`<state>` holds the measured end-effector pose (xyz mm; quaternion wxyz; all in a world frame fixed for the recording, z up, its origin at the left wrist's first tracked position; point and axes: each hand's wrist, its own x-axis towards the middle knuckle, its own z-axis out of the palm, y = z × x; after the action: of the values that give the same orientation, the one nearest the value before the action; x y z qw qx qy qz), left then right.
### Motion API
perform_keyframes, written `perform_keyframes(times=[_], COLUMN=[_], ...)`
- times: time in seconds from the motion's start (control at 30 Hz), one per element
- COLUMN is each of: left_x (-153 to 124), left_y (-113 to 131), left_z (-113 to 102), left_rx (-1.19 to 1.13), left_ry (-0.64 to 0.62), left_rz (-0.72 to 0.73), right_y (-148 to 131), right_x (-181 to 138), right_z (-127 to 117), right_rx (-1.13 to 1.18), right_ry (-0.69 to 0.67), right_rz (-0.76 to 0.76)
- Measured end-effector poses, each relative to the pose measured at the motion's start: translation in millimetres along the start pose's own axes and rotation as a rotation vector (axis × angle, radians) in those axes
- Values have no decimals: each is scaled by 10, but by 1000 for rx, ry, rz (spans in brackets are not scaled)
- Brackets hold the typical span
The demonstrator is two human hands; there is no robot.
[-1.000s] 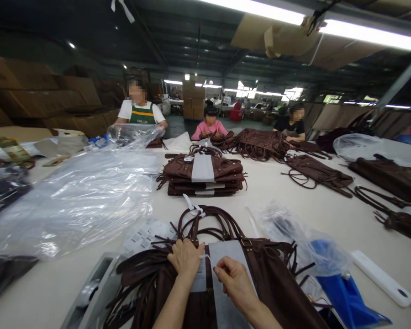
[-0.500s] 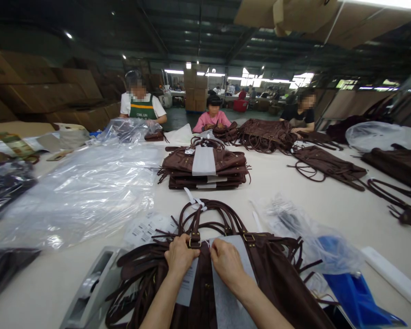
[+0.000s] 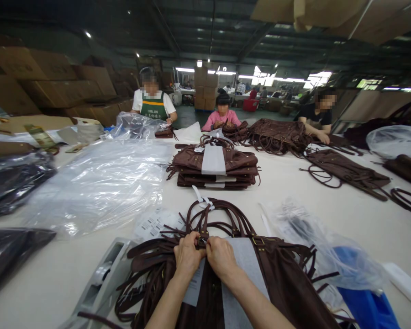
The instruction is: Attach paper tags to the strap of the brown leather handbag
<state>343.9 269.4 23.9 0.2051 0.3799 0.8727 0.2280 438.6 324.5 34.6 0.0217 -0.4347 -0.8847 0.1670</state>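
Head view: green apron [image 3: 154, 108] reads "OMLUN"; barcode labels [image 3: 155, 223] illegible.

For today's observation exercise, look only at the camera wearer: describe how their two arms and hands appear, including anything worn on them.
Both forearms come up from the bottom edge and are bare, with no sleeves in view. The left hand and right hand wear no gloves. No watch, bracelet or ring can be made out. The nails are mostly hidden, so polish cannot be judged here.
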Motion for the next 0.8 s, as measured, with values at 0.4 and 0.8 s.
perform_keyframes(times=[0.4, 0.8], left_x=[285, 560], left_y=[-205, -228], left_z=[-92, -12], left_rx=[-403, -288], left_ry=[-311, -384], left_rz=[77, -5], right_y=[-28, 11], right_x=[158, 234], right_z=[218, 326], right_rx=[394, 576], right_ry=[15, 3], right_rz=[87, 115])
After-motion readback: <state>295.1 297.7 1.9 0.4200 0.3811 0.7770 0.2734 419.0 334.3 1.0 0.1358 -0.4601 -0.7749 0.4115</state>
